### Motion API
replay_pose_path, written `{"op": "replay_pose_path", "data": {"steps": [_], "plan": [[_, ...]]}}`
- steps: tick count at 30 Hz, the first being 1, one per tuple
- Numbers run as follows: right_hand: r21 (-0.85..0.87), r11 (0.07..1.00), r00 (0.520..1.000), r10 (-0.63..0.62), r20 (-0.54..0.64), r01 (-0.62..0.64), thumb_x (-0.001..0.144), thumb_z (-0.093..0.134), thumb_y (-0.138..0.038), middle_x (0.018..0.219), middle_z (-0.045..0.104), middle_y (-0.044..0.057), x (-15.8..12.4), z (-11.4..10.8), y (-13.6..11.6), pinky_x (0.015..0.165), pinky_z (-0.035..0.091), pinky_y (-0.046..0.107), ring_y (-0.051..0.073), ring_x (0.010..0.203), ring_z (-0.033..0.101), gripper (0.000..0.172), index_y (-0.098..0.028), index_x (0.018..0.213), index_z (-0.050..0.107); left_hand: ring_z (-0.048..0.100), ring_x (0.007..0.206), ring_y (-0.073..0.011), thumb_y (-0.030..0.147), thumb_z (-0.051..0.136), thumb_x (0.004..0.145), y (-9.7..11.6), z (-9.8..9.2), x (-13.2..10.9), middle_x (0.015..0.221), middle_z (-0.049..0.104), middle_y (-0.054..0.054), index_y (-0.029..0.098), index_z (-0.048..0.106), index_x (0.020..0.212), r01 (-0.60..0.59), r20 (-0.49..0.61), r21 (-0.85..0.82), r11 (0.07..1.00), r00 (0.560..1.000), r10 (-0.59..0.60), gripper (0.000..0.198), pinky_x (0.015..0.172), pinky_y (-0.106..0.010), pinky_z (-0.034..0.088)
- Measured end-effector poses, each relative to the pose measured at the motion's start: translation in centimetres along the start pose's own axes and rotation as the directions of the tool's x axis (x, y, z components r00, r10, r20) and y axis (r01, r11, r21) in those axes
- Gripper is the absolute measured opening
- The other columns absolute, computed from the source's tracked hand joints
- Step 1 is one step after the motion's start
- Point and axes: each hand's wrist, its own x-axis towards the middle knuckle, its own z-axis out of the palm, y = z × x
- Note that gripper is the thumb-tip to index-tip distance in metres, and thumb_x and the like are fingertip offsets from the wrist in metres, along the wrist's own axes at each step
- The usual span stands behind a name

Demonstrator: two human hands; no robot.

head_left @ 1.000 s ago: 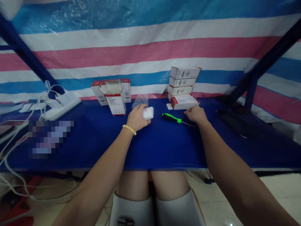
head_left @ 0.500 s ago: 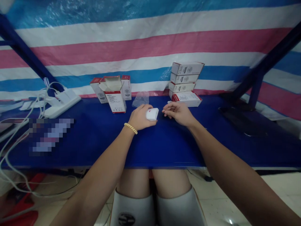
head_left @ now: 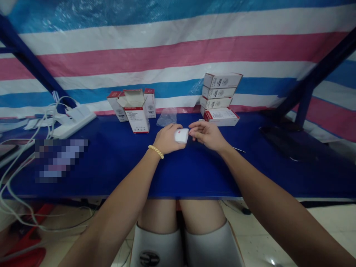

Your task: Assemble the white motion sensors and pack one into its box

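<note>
A small white plastic device (head_left: 181, 136) with a red mark is gripped in my left hand (head_left: 166, 139), which wears a yellow twisted band at the wrist. My right hand (head_left: 207, 134) is close by the device's right end, thumb and fingertips pinched together. Whatever lies between those fingertips is too small to make out. Just beyond my left hand lies a clear plastic bag (head_left: 167, 117). Part of a thin metal rod (head_left: 239, 150), like a screwdriver shaft, shows on the table right of my right wrist.
An open white and red box (head_left: 138, 120) stands with others behind it at the back left. Several similar boxes (head_left: 221, 92) are stacked at the back right. A white power strip (head_left: 72, 124) with cables is left; a black phone-like slab (head_left: 286, 144) lies right on the blue table (head_left: 191, 178).
My right hand has moved left, bringing its pinched fingertips up to the device. The thin rod beside my right wrist shows more now. My left hand has barely shifted.
</note>
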Motion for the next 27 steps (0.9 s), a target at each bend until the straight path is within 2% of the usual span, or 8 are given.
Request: {"op": "replay_pose_path", "data": {"steps": [4, 12, 15, 19, 22, 27], "plan": [[0.046, 0.999, 1.000, 0.016, -0.014, -0.015, 0.066, 0.078, -0.041, 0.069, 0.067, 0.006, 0.03, 0.11, -0.05, 0.042, 0.042, 0.022, 0.013, 0.058, 0.060, 0.038, -0.014, 0.088, 0.065, 0.064, 0.102, -0.0263, 0.030, 0.077, 0.060, -0.12, 0.13, 0.01, 0.114, 0.066, -0.008, 0.017, 0.059, 0.115, 0.023, -0.028, -0.015, 1.000, 0.999, -0.024, 0.059, 0.091, -0.039, 0.051], [0.082, 0.996, 1.000, 0.024, -0.009, -0.023, 0.064, 0.080, -0.042, 0.070, 0.066, 0.007, 0.02, 0.35, -0.10, 0.049, 0.052, 0.027, 0.017, 0.067, 0.065, 0.036, -0.014, 0.081, 0.067, 0.064, 0.102, -0.0259, 0.030, 0.078, 0.059, -0.22, 0.16, 0.01, 0.114, 0.065, -0.008, 0.018, 0.058, 0.115, 0.042, -0.046, -0.038, 0.998, 0.998, -0.044, 0.060, 0.090, -0.039, 0.052], [0.041, 0.999, 1.000, 0.009, 0.009, -0.010, 0.068, 0.076, -0.044, 0.068, 0.064, 0.004, 0.05, 0.38, 0.00, 0.048, 0.049, 0.026, 0.013, 0.059, 0.060, 0.033, -0.015, 0.081, 0.066, 0.063, 0.101, -0.0257, 0.029, 0.078, 0.059, -0.37, 0.24, 0.01, 0.113, 0.065, -0.008, 0.017, 0.058, 0.115, 0.015, -0.050, -0.036, 0.999, 0.999, -0.017, 0.061, 0.090, -0.039, 0.052], [-0.039, 0.996, 0.997, -0.078, 0.024, 0.079, 0.071, 0.075, -0.041, 0.072, 0.060, 0.001, 0.12, 0.52, 0.23, 0.046, 0.039, 0.023, 0.005, 0.050, 0.047, 0.028, -0.016, 0.078, 0.067, 0.062, 0.105, -0.0258, 0.028, 0.077, 0.060, -0.59, 0.38, 0.02, 0.113, 0.066, -0.009, 0.015, 0.057, 0.116, -0.045, -0.046, -0.034, 0.998, 0.998, 0.044, 0.060, 0.093, -0.039, 0.051], [-0.006, 0.992, 0.992, -0.123, 0.033, 0.123, 0.069, 0.077, -0.041, 0.080, 0.058, 0.001, 0.14, 0.73, 0.33, 0.049, 0.038, 0.023, 0.004, 0.054, 0.046, 0.028, -0.016, 0.075, 0.068, 0.062, 0.107, -0.0258, 0.028, 0.076, 0.061, -0.64, 0.36, -0.02, 0.113, 0.065, -0.008, 0.016, 0.057, 0.117, -0.066, -0.031, -0.031, 0.997, 0.997, 0.065, 0.060, 0.094, -0.039, 0.050], [0.057, 0.994, 0.995, -0.093, 0.041, 0.091, 0.067, 0.078, -0.040, 0.077, 0.055, 0.000, 0.08, 0.85, 0.09, 0.052, 0.038, 0.025, 0.006, 0.056, 0.047, 0.028, -0.017, 0.075, 0.066, 0.061, 0.108, -0.0247, 0.028, 0.076, 0.062, -0.49, 0.06, -0.11, 0.114, 0.065, -0.008, 0.017, 0.056, 0.118, -0.085, -0.030, -0.070, 0.994, 0.996, 0.083, 0.060, 0.095, -0.038, 0.050]]}}
